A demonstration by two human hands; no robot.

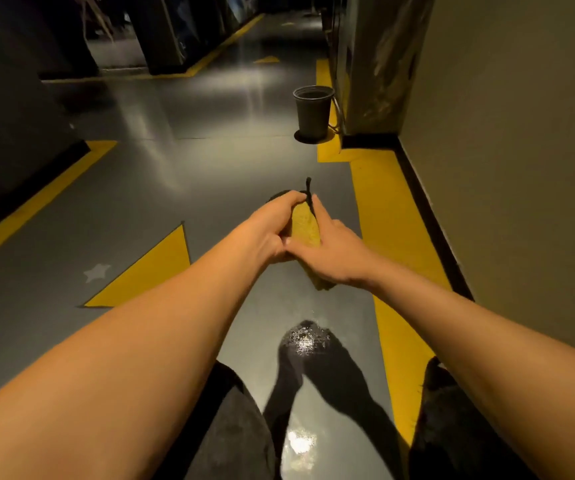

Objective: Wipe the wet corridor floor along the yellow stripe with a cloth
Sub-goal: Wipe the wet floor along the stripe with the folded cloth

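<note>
dim corridor, floor glare, edge distortion

Dim industrial corridor, yellow floor stripe, grey glossy floor

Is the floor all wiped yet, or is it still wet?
Not yet. Nothing looks finished: a wet patch shines on the grey floor beside the yellow stripe. Right now the left hand and right hand both grip the yellow cloth up in the air, as if folding or wringing it. Left to do: put the cloth down and wipe along the stripe. A dark bucket waits further ahead.
</note>
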